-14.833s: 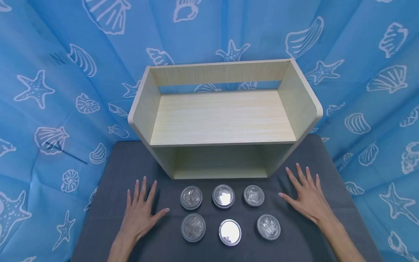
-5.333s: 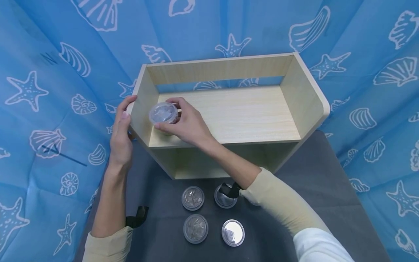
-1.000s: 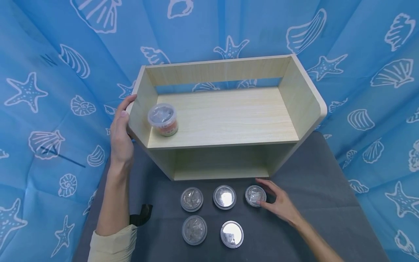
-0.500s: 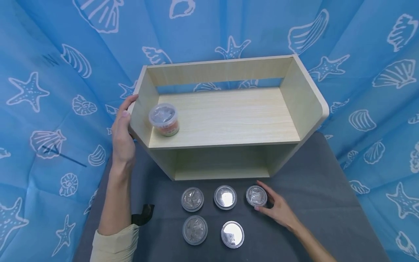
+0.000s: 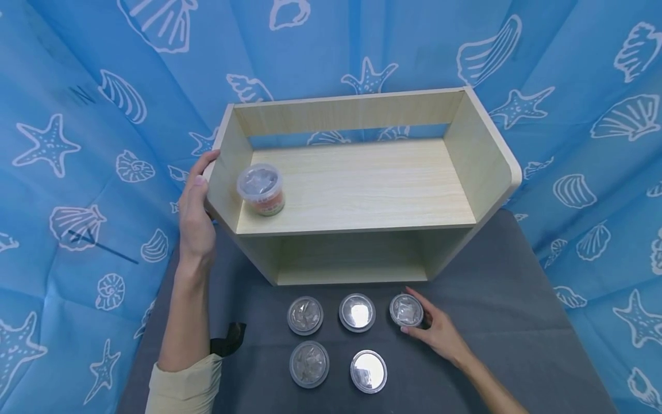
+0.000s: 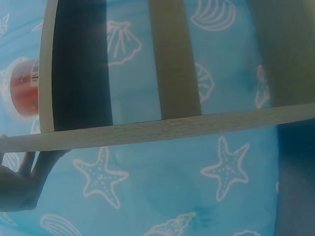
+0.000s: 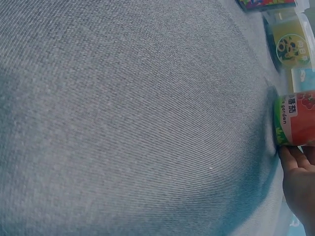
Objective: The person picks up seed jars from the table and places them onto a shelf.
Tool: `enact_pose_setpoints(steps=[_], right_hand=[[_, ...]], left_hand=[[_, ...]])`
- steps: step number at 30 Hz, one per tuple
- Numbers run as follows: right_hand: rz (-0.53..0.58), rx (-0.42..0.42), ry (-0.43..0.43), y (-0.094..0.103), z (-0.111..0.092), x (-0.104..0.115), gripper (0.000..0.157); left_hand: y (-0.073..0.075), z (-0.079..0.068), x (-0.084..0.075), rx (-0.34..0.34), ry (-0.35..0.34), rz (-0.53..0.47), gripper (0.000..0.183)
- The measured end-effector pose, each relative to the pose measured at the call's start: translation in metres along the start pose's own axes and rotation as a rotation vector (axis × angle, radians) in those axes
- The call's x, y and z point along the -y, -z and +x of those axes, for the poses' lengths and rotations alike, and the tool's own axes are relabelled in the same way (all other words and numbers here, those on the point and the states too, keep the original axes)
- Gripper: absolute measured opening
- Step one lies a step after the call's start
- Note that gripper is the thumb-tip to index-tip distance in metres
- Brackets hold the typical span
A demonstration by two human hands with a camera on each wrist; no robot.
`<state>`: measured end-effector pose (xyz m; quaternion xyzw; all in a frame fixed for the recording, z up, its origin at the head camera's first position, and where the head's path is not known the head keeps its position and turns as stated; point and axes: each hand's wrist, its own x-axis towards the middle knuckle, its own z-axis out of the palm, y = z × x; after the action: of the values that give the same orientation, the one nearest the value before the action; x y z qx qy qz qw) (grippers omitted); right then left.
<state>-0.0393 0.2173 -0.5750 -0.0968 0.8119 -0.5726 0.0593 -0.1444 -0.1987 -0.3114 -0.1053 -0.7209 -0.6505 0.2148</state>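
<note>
My right hand (image 5: 438,333) holds a small lidded plastic tub (image 5: 405,310) at the back right of the row on the grey cloth, thumb on the near side and fingers round the far side. The right wrist view shows this tub's red and green label (image 7: 290,120) and the fingers against it. With my left hand (image 5: 195,215) I grip the edge of the pale wooden shelf unit's left side panel (image 5: 226,172). Another clear-lidded tub (image 5: 261,190), reddish below, stands on the upper board near that panel; the left wrist view also catches this red tub (image 6: 24,88).
Several more lidded tubs stand on the cloth left of the held one, among them a rear middle tub (image 5: 357,313) and a front left tub (image 5: 309,364). A blue seashell curtain (image 5: 77,172) hangs behind and beside the unit (image 5: 357,184).
Both hands lay flat on the cloth at first. The front right tub went onto the upper board's left end; my right hand let it go and came round the back right tub. My left hand stays on the panel.
</note>
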Motion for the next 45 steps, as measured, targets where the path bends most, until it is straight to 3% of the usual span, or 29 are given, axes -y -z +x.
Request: enact_pose_setpoints(steps=[11, 23, 34, 45], right_hand=[[0.041, 0.043, -0.027, 0.005, 0.004, 0.014, 0.084], [0.131, 0.09, 0.044, 0.01, 0.011, 0.036, 0.082], [0.106, 0.069, 0.137, 0.011, 0.014, 0.068, 0.078], [0.092, 0.079, 0.303, 0.018, 0.023, 0.101, 0.081]], left_hand=[[-0.001, 0.0, 0.0, 0.002, 0.007, -0.004, 0.047], [0.0, 0.0, 0.001, -0.003, -0.001, -0.012, 0.047], [0.0, 0.001, 0.001, 0.001, -0.017, -0.026, 0.047], [0.001, 0.001, 0.002, 0.007, -0.024, -0.034, 0.047]])
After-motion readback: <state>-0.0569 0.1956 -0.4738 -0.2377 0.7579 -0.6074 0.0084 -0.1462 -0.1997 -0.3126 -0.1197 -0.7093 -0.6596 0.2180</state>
